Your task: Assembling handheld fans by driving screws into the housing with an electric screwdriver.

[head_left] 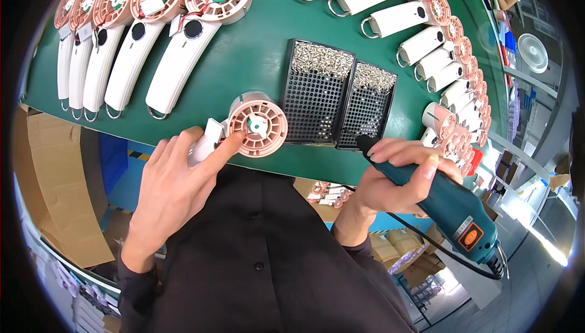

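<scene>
My left hand (170,180) is closed on a handheld fan (274,132) at the table's near edge, its fingers around the white handle and the index fingertip at the pink round head. The head lies face up, with a white and green centre inside a slotted ring. My right hand (399,180) grips a teal electric screwdriver (457,211) with a black nose and a cable. Its nose points at the near corner of a black screw tray (365,107); I cannot tell whether they touch. A second black screw tray (314,92) stands beside it. Loose silver screws fill the far parts of both.
Several white fans with pink heads (183,68) lie in a row at the far left of the green table (262,46). A curved row of similar fans (396,19) runs along the right. Cardboard (64,180) stands below the left edge.
</scene>
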Demonstrator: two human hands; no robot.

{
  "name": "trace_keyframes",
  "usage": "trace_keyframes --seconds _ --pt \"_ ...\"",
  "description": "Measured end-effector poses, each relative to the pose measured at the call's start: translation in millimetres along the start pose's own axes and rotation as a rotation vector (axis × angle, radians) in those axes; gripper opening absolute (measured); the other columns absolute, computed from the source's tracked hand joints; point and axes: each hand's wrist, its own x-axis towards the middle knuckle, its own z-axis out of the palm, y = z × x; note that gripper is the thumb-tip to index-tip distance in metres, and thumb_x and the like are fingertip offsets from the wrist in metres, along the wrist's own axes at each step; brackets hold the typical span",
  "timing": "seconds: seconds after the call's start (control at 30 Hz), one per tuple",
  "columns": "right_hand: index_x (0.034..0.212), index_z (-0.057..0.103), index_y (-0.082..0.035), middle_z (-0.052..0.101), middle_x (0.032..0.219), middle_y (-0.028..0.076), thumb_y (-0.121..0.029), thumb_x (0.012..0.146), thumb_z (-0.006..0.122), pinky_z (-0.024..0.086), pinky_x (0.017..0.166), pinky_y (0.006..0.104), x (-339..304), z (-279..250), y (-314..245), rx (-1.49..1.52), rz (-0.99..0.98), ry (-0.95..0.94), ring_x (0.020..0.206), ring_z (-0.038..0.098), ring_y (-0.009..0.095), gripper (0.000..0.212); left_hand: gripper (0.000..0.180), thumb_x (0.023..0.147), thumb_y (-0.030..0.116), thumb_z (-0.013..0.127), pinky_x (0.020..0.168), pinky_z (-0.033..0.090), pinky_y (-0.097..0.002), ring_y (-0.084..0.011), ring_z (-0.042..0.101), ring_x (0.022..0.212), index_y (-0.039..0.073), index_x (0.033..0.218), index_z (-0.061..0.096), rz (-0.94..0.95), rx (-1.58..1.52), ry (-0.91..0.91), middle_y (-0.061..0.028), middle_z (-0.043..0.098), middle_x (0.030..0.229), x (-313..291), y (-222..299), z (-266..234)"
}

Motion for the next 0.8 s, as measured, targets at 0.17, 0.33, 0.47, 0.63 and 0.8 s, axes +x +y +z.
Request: trace_keyframes --seconds 0.17,0.33,0.47,0.63,0.8 --pt "0.101 0.034 -0.005 0.043 0.058 0.011 -0.013 0.094 0.041 0.045 0.033 0.0352 2.3 -3.6 -8.8 0.087 -0.026 0.093 0.035 0.044 0.021 0.012 0.063 0.070 0.003 0.068 0.071 0.047 -0.0365 -0.0272 0.055 0.076 0.025 0.129 0.058 0.000 -0.012 -0.012 -0.0125 0.053 0.101 0.3 -2.5 -0.1" --pt "0.106 0.037 -0.005 0.043 0.059 0.010 -0.021 0.096 0.036 0.042 0.032 0.0327 6.6 15.6 -37.9 0.120 -0.138 0.071 0.034 0.042 0.020 0.019 0.057 0.076 0.007 0.065 0.067 0.050 -0.0362 -0.0265 0.056 0.077 0.026 0.129 0.057 0.005 -0.083 -0.002 -0.0124 0.052 0.100 -0.2 -3.5 -0.1" --pt "0.111 0.035 -0.004 0.046 0.063 0.011 -0.021 0.095 0.039 0.046 0.036 0.0336 2.9 37.9 -52.5 0.271 -0.183 -0.197 0.039 0.046 0.021 0.023 0.062 0.076 0.007 0.065 0.067 0.052 -0.0352 -0.0248 0.056 0.080 0.028 0.133 0.053 0.051 -0.071 -0.027 -0.0117 0.050 0.100 1.0 -6.2 -4.8" --pt "0.111 0.042 -0.003 0.042 0.063 0.010 -0.024 0.095 0.037 0.039 0.035 0.0344 -6.5 71.9 -49.3 0.241 -0.174 -0.379 0.038 0.038 0.020 0.027 0.067 0.074 0.004 0.062 0.064 0.052 -0.0330 -0.0216 0.054 0.075 0.029 0.135 0.051 0.065 -0.044 0.013 -0.0112 0.049 0.098 -3.2 -10.6 1.0" --pt "0.110 0.038 -0.004 0.043 0.063 0.011 -0.023 0.096 0.036 0.041 0.033 0.0352 -6.0 77.3 -45.9 0.133 -0.206 -0.471 0.036 0.039 0.020 0.024 0.069 0.073 0.004 0.061 0.060 0.050 -0.0302 -0.0204 0.050 0.070 0.029 0.136 0.050 0.084 -0.031 0.018 -0.0094 0.045 0.092 -5.5 -14.9 2.8"
